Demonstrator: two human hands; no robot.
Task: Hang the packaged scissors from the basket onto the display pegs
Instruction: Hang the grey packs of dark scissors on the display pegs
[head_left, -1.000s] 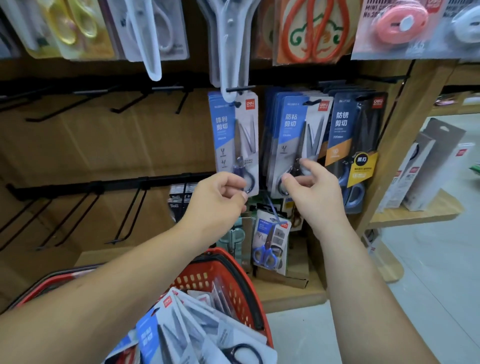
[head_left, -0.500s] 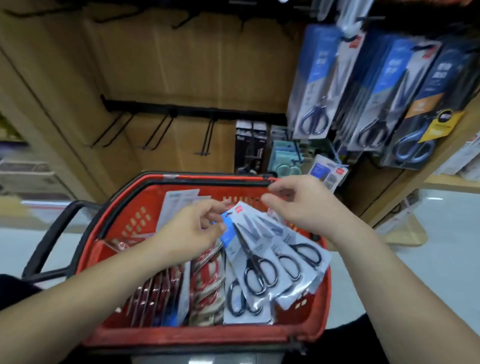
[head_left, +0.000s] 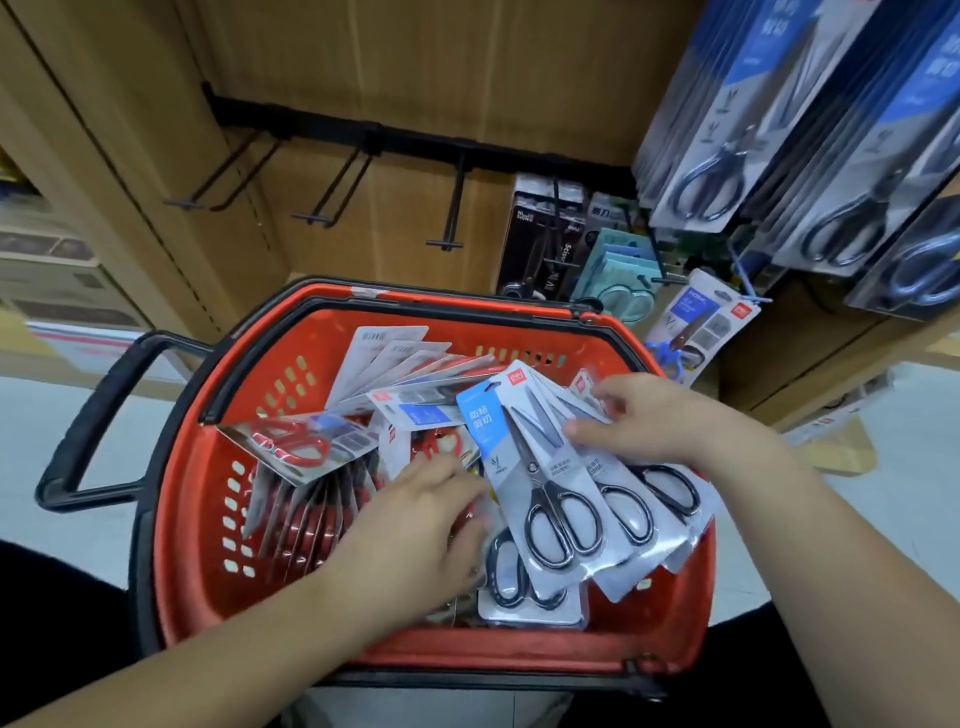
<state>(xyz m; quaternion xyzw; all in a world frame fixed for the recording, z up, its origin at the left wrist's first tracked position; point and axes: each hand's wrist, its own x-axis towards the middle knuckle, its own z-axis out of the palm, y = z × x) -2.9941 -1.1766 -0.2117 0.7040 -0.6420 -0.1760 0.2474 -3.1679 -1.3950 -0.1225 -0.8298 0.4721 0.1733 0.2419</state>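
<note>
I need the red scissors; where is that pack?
Head view: the red scissors pack lies in the left half of the basket, left of the left hand.

- Your packaged scissors (head_left: 550, 483): black-handled pairs on blue-and-grey cards, fanned out with the handles toward you, on top at the basket's right.
- Your basket (head_left: 176, 519): red plastic with a black rim, also holding red-handled packs (head_left: 296, 441).
- Your display pegs (head_left: 452, 208): black hooks on a rail beyond the basket.

A shop: red shopping basket (head_left: 182, 499), display pegs (head_left: 322, 205), hanging packaged scissors (head_left: 722, 156).
</note>
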